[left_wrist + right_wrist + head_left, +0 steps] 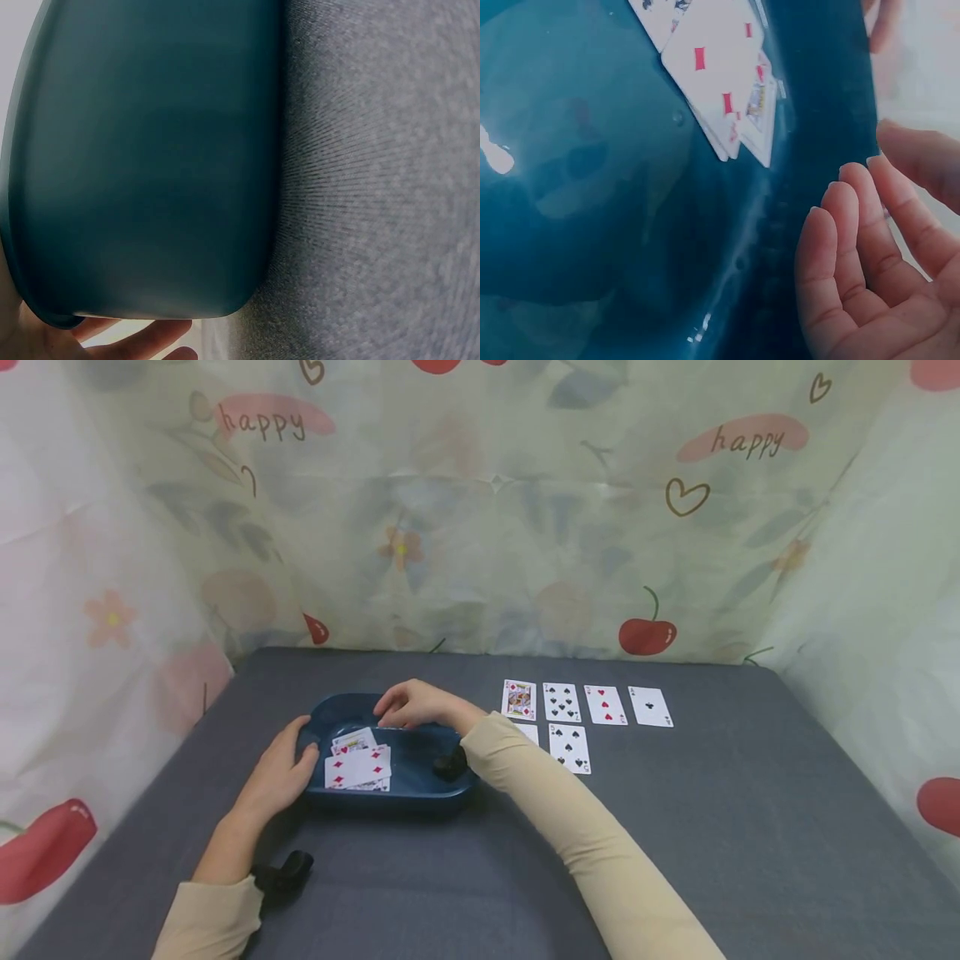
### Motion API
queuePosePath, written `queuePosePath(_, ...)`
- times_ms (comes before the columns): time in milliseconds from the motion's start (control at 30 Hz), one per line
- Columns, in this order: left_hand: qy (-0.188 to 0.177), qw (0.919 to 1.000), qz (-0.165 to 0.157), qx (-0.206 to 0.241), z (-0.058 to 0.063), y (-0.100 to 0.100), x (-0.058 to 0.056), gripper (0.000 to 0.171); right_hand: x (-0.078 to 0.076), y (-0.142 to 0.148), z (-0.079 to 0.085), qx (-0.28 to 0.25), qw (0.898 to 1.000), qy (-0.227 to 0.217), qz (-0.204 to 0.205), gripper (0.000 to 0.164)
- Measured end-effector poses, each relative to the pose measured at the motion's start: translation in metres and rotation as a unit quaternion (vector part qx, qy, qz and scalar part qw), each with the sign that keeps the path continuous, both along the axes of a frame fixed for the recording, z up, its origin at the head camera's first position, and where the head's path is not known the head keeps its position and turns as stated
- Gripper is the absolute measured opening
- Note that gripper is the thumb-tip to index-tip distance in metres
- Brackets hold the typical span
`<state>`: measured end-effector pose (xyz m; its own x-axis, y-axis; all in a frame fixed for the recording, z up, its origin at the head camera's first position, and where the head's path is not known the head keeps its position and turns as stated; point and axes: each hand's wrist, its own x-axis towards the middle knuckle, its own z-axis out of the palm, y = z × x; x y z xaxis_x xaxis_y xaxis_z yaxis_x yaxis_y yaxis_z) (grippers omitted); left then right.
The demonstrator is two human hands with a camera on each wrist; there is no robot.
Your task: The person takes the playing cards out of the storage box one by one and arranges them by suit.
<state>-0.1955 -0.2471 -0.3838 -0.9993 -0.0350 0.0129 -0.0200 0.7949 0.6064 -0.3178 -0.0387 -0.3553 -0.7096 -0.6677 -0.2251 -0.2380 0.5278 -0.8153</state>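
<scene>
A dark blue plastic basin stands on the table, with several overlapping playing cards lying in its left half, a diamond card on top. My left hand grips the basin's left end, thumb along the rim and fingers round the outside; in the left wrist view the fingers show past the basin's end. Over the far side of the basin is my right hand, its fingers loosely bent and no card between them. In the right wrist view, the right fingertips overlap the basin wall, close by the rim.
Right of the basin, a row of face-up cards holds a red face card, a spade card, a heart card and a club card. Before them lie another spade card and one partly behind my right sleeve. Patterned cloth surrounds the table.
</scene>
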Motion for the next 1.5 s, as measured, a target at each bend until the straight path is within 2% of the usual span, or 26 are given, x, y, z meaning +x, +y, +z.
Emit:
queuePosePath(267,0.001,1.0000,0.002,0.001,-0.001,0.000,-0.001,0.058,0.000,-0.013,-0.011,0.024,1.000,-0.016,0.005,0.033)
queuePosePath(600,0.003,1.0000,0.004,0.000,-0.002,0.000,-0.001,0.058,0.004,-0.019,-0.020,0.048,0.999,-0.012,0.009,0.030)
queuePosePath(900,0.006,1.0000,0.003,0.001,-0.001,0.000,0.000,0.058,0.008,-0.024,-0.026,0.079,0.995,0.060,0.022,0.028)
queuePosePath(1100,0.009,1.0000,0.001,-0.001,-0.001,0.000,0.000,0.058,0.012,-0.025,-0.026,0.117,0.989,0.084,0.023,0.029)
queuePosePath(1300,0.012,0.9999,0.001,-0.001,-0.001,0.000,-0.001,0.058,0.014,-0.024,-0.025,0.145,0.984,0.096,0.029,0.024)
queuePosePath(1500,0.012,0.9999,0.004,-0.001,-0.002,0.001,0.000,0.058,0.013,-0.023,-0.026,0.139,0.987,0.079,0.033,0.023)
